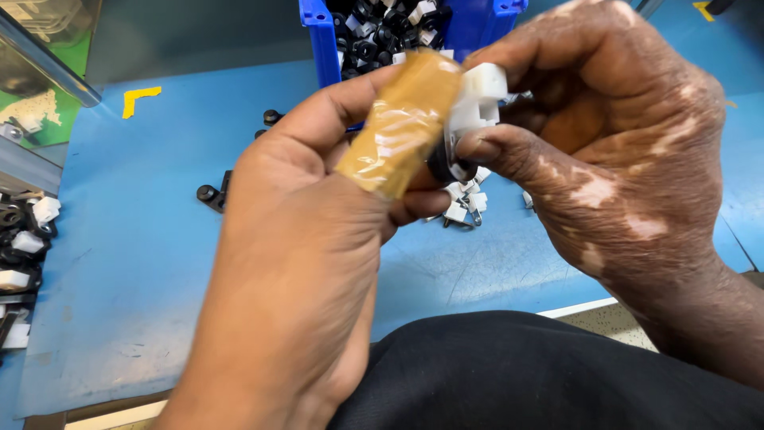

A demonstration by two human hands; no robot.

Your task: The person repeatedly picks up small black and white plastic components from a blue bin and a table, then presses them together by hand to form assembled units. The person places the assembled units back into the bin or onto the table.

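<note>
— White plastic part (476,102) sits pinched between both our hands, raised close to our eyes above the blue table (143,239), likely so we can see how it seats on the black piece (439,163) behind it.

— Our right hand (605,135) closes thumb and forefinger on it; our left hand (318,239) presses in with its thumb, wrapped in tan tape (402,127), probably to spare the skin.

— And the supply?

— Just behind, the blue bin (322,40) holds more black and white parts within reach; a few white clips (465,203) lie loose under our hands.
</note>
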